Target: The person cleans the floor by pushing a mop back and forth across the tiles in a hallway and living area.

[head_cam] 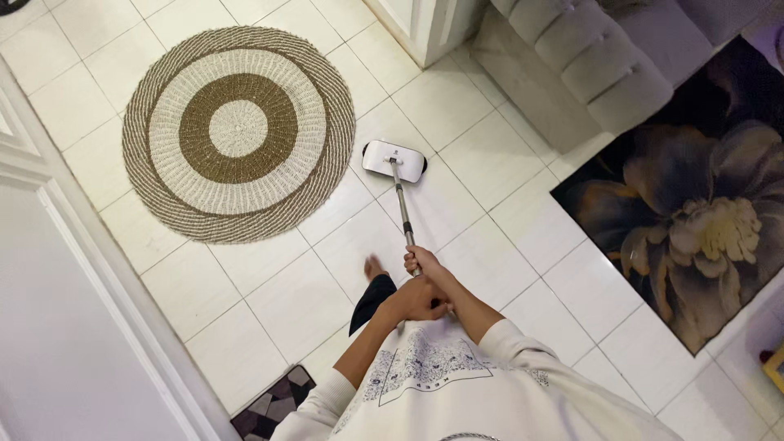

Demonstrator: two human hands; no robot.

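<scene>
While both hands grip the mop pole (402, 208), right hand (422, 263) above left hand (418, 300), its white head (394, 161) likely glides lightly on slick tiles (482, 155); stiff pole, best held high.

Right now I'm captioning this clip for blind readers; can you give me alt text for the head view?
Seen from above, a person grips a mop handle with the right hand above the left hand, its white flat mop head resting on the white tiled floor beside a round woven brown-and-cream rug. A dark floral rug and grey sofa lie to the right.
</scene>
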